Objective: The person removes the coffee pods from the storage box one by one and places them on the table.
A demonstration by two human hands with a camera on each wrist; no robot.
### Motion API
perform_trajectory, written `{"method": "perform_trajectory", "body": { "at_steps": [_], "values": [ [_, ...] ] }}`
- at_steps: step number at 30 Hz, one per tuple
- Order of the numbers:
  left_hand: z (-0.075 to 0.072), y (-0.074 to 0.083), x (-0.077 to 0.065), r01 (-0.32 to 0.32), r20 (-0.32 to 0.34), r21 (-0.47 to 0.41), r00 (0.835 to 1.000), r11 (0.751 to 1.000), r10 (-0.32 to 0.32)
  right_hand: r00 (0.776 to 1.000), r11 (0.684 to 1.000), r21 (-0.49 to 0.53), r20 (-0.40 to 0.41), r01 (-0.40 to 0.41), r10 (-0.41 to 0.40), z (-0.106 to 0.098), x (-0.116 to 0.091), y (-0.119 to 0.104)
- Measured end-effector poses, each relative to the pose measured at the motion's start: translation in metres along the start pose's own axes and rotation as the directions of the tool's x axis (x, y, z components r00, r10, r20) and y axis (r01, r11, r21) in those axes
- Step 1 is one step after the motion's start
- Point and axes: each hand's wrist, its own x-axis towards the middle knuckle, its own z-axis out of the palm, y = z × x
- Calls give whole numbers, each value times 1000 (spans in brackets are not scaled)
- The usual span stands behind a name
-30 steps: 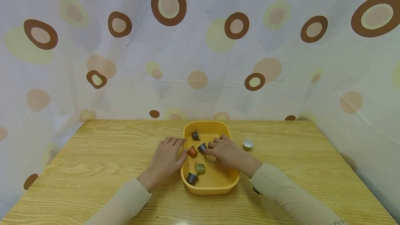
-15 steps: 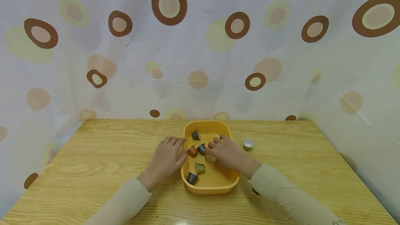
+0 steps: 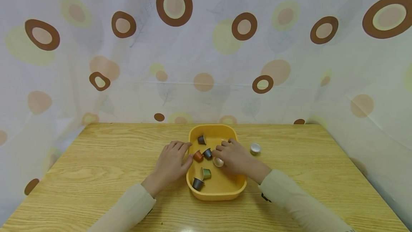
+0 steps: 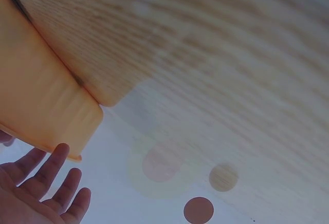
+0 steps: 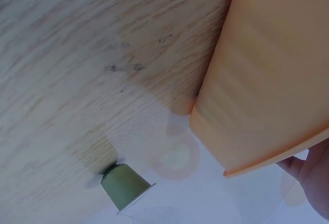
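In the head view, a yellow plastic tray [image 3: 215, 197] holds several coffee capsules. My right hand [image 3: 236, 156] reaches over its right rim, with curled fingers at a pale coffee capsule [image 3: 218, 162] whose round lid faces up; the thumb is mostly hidden. Beside that capsule lie a dark blue one [image 3: 207, 154] and an orange one [image 3: 198, 156]. A green capsule [image 3: 206, 173] and a black one [image 3: 197, 184] sit nearer me, another black one [image 3: 201, 139] at the far end. My left hand [image 3: 172, 160] rests at the tray's left rim, its fingers [image 4: 54, 162] loosely spread.
Outside the tray on the right, a green capsule with a silver lid [image 3: 255, 149] stands lid-up on the wooden table [image 3: 106, 164]. A white cloth with brown and beige rings [image 3: 206, 46] hangs behind the table and along its sides.
My right hand has shifted slightly right, and the pale capsule under its fingers has moved right with its lid now more visible. The left hand and tray stay where they were.
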Motion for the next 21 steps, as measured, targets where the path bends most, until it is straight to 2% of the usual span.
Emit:
{"method": "perform_trajectory", "body": {
  "at_steps": [5, 13, 21],
  "values": [
    [0, 1, 0, 1, 6, 1, 1000, 1000, -1, 999, 1000, 10, -42, 7, -7, 1, -1, 3],
    [0, 0, 0, -1, 2, 9, 1000, 1000, 1, 1000, 998, 55, -16, -6, 7, -7, -4, 6],
    [0, 0, 0, -6, -6, 1, 1000, 1000, 6, 999, 995, 93, -40, -27, 31, -14, -6, 13]
  ]
}}
